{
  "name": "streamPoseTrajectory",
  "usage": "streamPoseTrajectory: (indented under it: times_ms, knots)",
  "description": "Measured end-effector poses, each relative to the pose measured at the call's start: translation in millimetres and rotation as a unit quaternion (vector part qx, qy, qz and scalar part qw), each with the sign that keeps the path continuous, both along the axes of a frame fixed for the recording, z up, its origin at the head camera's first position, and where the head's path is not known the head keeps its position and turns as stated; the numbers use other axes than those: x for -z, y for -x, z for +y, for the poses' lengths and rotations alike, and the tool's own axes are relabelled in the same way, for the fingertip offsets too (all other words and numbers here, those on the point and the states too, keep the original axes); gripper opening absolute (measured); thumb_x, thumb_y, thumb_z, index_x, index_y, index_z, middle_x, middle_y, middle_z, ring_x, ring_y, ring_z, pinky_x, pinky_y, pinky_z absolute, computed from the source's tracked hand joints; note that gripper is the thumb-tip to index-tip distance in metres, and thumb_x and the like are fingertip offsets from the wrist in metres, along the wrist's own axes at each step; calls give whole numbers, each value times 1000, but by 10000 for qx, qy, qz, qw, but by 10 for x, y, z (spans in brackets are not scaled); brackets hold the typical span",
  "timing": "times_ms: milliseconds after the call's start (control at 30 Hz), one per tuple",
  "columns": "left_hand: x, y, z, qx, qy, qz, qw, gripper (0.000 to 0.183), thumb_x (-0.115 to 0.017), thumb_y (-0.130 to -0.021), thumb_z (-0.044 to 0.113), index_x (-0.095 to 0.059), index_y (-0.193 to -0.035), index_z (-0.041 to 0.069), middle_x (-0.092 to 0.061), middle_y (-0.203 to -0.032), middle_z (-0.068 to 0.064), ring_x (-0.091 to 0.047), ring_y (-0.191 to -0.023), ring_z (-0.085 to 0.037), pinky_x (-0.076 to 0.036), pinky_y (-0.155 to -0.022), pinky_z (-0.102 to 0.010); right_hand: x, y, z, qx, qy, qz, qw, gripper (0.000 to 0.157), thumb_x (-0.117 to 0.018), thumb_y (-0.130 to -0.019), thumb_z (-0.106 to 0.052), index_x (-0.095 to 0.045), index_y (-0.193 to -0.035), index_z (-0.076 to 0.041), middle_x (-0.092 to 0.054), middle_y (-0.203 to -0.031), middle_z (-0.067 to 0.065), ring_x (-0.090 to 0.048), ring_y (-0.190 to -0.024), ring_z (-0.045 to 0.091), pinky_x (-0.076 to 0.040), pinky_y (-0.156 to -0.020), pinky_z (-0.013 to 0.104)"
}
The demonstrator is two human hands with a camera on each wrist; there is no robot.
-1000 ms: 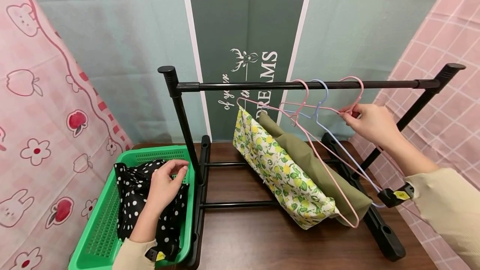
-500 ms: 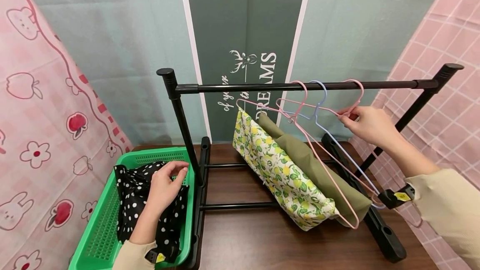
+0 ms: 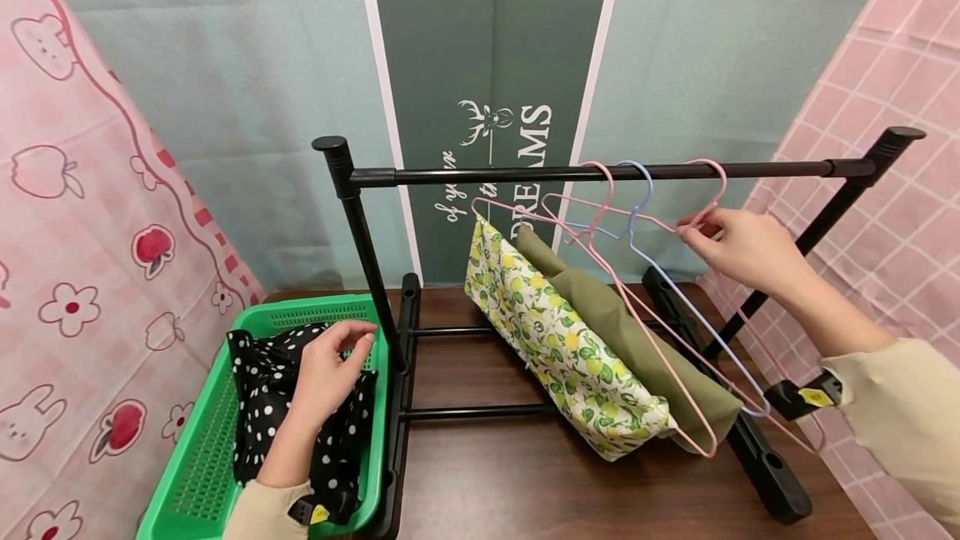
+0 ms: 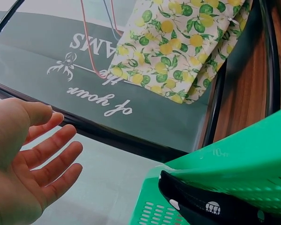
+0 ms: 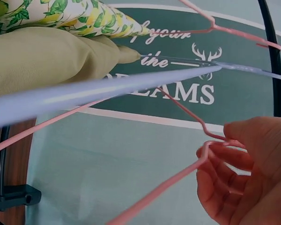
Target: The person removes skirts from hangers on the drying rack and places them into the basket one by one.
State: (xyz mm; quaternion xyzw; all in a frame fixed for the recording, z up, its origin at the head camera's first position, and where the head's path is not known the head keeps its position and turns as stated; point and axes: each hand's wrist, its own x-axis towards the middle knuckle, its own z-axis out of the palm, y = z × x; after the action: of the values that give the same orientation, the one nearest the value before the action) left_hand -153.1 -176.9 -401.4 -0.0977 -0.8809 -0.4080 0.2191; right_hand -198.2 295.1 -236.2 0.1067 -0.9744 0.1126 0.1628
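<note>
Pink hanger (image 5: 164,189), hooked rightmost on the black rail (image 3: 480,174) | left hand (image 3: 336,365), fingers loosely apart, above polka-dot fabric (image 3: 266,419) in green basket (image 3: 213,415), contact unclear | lemon-print cloth (image 3: 562,340) and olive cloth (image 3: 630,315) hanging between | right hand (image 3: 750,250) pinching that hanger's neck

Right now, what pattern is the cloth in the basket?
The cloth is black with white dots, clearest in the head view.

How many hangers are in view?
3, all hooked on the rail: the left pink hanger, the blue hanger in the middle, and the right pink hanger, pinched by the right hand.
</note>
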Motion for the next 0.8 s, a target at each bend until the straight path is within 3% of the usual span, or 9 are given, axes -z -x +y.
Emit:
streamPoseTrajectory:
  times_ms: [167, 267, 600, 800]
  knots:
    - [-24, -2, -4, -1, 40, -19, 10000, 12, -56, -85, 24, -63, -95, 21, -61, -90, 8, -58, -77, -6, -47, -64, -22, -71, -95, 13, 420, 17, 51, 9991, 32, -46, -87, -35, -61, -89, -6, -63, -83, 14, -56, -63, 28, -33, -44, 34]
    - [-34, -7, -11, -23, 4, -66, 10000, 12, -56, -85, 24, -63, -95, 22, -61, -90, 9, -58, -77, -5, -47, -64, -22, -98, -145, 17, 591, -5, 60, 9982, 32, -46, -86, -34, -61, -84, -6, -63, -78, 13, -55, -62, 27, -33, -43, 34]
    - [-47, -5, -16, -1, -6, -48, 10000, 12, -56, -85, 24, -63, -95, 21, -61, -89, 7, -58, -77, -5, -48, -64, -29, -155, -246, -97, 378, -82, 371, 9986, 27, -48, -86, -31, -62, -75, -11, -61, -67, 4, -47, -51, 17, -29, -42, 31]
    - [-44, 15, 8, -34, 6, -54, 10000, 13, -56, -85, 24, -63, -95, 20, -61, -90, 7, -58, -77, -6, -46, -62, -22, -194, -289, -210, 318, -7, 568, 9979, 23, -50, -86, -30, -65, -80, -14, -63, -70, 3, -45, -49, 16, -27, -41, 30]
